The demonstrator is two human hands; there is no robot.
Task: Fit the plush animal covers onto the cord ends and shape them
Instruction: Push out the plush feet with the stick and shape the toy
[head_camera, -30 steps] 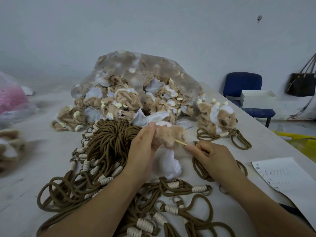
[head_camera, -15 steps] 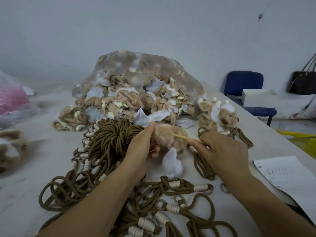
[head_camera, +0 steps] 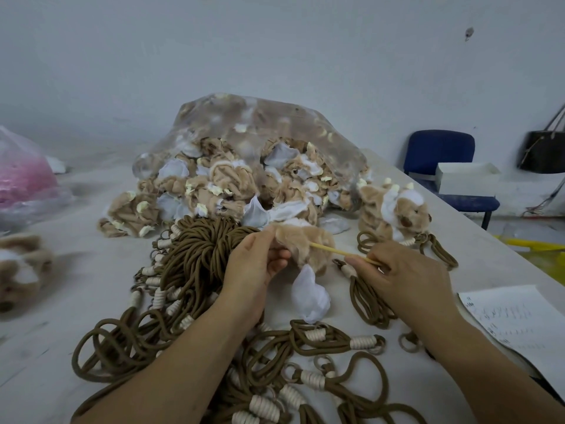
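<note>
Pinching the tan plush cover [head_camera: 305, 241] with my left hand [head_camera: 256, 264], its white lining [head_camera: 310, 296] hanging beside my palm, I grip a thin stick [head_camera: 336, 251] in my right hand [head_camera: 406, 276], its tip touching the cover between both hands, brown cords [head_camera: 198, 249] heaped beneath my wrists.

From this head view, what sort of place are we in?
Probably a small toy-assembly workshop, not a home: a clear bag spilling unfinished plush covers, a heap of brown cords on the worktable, and a written sheet at the table's edge.
</note>
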